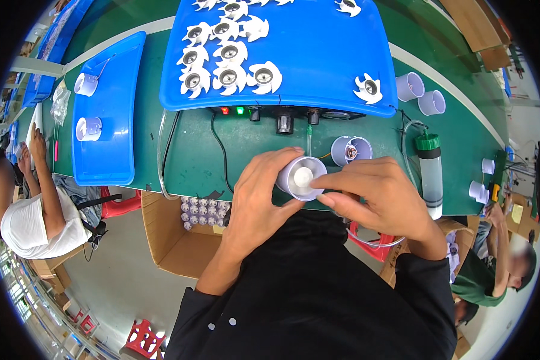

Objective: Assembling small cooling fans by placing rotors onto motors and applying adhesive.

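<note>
My left hand (pixel 258 195) is wrapped round a pale lilac cylindrical fan housing (pixel 286 180) at the table's front edge. Its open end faces up, and a white fan rotor with a round hub (pixel 303 176) sits inside. At the housing's right rim is my right hand (pixel 372 192), index fingertip over the opening and thumb close beside the rim. The other right fingers are curled. Just beyond the right hand, a second housing (pixel 342 150) lies with a copper-coloured motor part and a wire showing inside.
Several white fan rotors (pixel 228 77) stand on a blue tray (pixel 324 54) above a black control box (pixel 264 120). Left, another blue tray (pixel 111 162) holds two housings. Right are a green-capped bottle (pixel 429 174) and more housings (pixel 409 87). Cardboard box (pixel 168 240) below; people work both sides.
</note>
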